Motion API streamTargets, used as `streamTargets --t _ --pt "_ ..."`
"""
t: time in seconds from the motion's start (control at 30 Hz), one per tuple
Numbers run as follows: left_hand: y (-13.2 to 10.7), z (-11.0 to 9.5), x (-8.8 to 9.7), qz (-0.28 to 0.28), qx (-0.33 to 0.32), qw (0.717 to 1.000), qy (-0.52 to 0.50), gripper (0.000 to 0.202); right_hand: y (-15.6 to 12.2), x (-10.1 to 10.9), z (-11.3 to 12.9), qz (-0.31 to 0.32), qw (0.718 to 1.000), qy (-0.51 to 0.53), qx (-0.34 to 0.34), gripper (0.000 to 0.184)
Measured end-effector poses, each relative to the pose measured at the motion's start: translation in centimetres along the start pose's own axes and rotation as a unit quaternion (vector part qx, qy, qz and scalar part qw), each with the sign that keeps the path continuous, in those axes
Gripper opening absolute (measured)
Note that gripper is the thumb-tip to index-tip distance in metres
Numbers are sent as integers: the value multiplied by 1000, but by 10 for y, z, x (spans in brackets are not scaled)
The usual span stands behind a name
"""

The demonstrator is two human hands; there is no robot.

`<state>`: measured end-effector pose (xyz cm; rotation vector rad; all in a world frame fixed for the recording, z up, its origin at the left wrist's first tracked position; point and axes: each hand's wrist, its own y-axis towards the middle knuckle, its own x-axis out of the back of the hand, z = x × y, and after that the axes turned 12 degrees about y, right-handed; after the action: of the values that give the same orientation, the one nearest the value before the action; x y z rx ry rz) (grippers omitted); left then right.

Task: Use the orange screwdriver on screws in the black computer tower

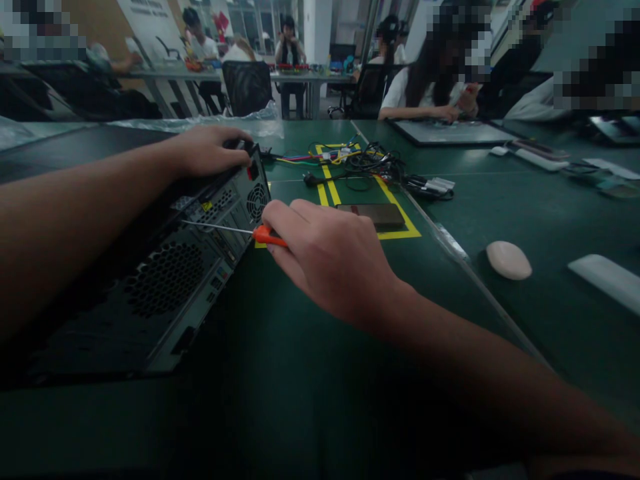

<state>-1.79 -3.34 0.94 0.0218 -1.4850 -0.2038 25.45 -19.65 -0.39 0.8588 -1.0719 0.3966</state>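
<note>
A black desktop computer case (165, 273) lies tilted at the left, its metal back panel with round vent holes and ports turned toward me. My left hand (213, 152) grips its top at the rear corner, thumb along the edge; some fingertips are hidden. In my right hand (330, 260) is a screwdriver (265, 235) with an orange handle, the fingers closed around it. Its thin shaft points left across the back panel, with the tip near the panel's left edge. Whether the tip touches a screw I cannot tell.
Beyond the case lie tangled black cables (373, 160) and a flat brown box (373, 217) by yellow tape (400, 233) on the green table (500, 320). A pale rounded object (509, 260) and a white bar (607, 280) lie right. Several people sit farther back.
</note>
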Motion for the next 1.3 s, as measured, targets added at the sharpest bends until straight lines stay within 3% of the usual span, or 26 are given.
streamTargets --t 0.53,0.7,1.3 --pt "0 0 0 -1 -9 1000 -8 82 1 5 2 -3 1000 13 1 28" --pt "-1 -1 1 0 -5 1000 0 82 2 0 1 20 999 29 -12 38" --pt "0 0 0 2 -3 1000 -5 79 1 0 0 28 1000 11 -3 39"
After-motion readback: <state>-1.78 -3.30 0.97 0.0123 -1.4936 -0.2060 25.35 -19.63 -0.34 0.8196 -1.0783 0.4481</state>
